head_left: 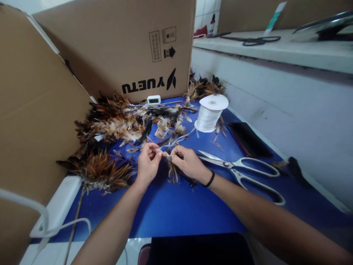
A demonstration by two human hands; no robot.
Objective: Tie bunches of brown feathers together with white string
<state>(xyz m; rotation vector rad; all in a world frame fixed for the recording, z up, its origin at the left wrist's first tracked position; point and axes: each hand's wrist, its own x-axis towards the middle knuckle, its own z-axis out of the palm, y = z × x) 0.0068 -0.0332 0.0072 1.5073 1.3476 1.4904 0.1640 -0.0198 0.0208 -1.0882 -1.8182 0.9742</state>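
— Blue bench, with a YUETU cardboard carton standing behind and left of the white ribbon spool. What lies around that spool?

— Brown and black feather piles spread to its left. A small digital display sits beyond it, also leftward, close to the carton. Right of it rests a dark, flat device, and nearer on that side lie metal scissors, blades slightly parted.

— And the small feather bunch?

— Nearer than the spool and to its left, between the two hands, tips hanging down. The left hand has its fingers pinched at the bunch's pale end, where ribbon from the spool arrives; just what they grip is too small to make out.

— The right hand?

— Thumb and fingers pressed together on the bunch's other side, with a black band around that wrist.
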